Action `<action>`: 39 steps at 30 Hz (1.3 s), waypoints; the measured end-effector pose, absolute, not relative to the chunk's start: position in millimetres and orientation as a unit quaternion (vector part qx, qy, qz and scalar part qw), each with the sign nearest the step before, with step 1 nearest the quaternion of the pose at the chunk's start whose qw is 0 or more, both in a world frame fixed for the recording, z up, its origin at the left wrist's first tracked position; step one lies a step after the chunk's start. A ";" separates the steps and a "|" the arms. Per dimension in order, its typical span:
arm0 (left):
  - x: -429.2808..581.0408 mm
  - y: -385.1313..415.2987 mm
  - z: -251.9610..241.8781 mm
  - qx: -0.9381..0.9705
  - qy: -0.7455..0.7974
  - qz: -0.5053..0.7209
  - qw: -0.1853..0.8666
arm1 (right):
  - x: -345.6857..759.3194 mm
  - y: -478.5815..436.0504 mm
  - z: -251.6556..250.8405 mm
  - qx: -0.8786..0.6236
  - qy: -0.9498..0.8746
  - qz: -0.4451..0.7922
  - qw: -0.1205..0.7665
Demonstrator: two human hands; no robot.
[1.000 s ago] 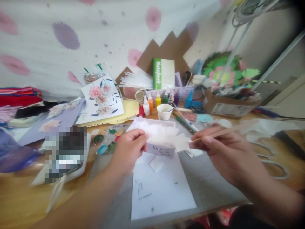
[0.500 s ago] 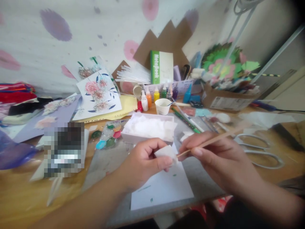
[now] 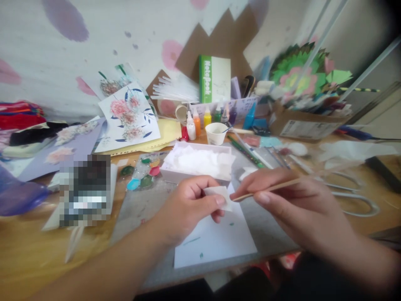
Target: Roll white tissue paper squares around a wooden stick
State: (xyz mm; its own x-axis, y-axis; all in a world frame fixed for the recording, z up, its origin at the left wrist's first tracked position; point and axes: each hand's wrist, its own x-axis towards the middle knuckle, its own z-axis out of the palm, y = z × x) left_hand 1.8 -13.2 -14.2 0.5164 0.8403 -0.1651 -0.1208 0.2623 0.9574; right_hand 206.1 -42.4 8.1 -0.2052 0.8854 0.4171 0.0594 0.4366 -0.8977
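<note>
Between the thumb and fingers of my left hand [image 3: 191,207] is a small white square piece [image 3: 222,192], perhaps paper or cotton pad. My right hand [image 3: 297,205] is closed on a thin wooden stick [image 3: 280,185], whose tip is beside the right edge of the white piece; whether they touch I cannot tell. Beneath both hands lies a white paper sheet [image 3: 216,246] with a few green paint marks, on a grey mat [image 3: 128,221]. Just beyond my left hand stands a shallow box [image 3: 173,176] filled with white soft pieces.
Left of the box is a palette [image 3: 146,182] with paint blobs. A paper cup [image 3: 215,136] and several paint bottles [image 3: 196,124] stand behind. Scissors [image 3: 360,205] lie at the right, with pencils [image 3: 246,151] nearer the middle. A blurred-out device [image 3: 86,190] lies left.
The stick's tip has drawn slightly back from the white piece, and the stick is held at a flatter angle. The whole view has shifted a little.
</note>
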 end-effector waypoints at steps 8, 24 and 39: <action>1.7 -13.5 -14.5 0.498 0.352 0.337 0.717 | 203.8 -42.9 12.5 -0.344 -0.688 0.375 0.517; 2.5 -13.4 -14.2 0.486 0.345 0.338 0.728 | 205.5 -44.9 10.7 -0.345 -0.672 0.404 0.516; 3.3 -14.4 -13.7 0.484 0.340 0.339 0.731 | 204.8 -45.0 10.7 -0.346 -0.691 0.371 0.515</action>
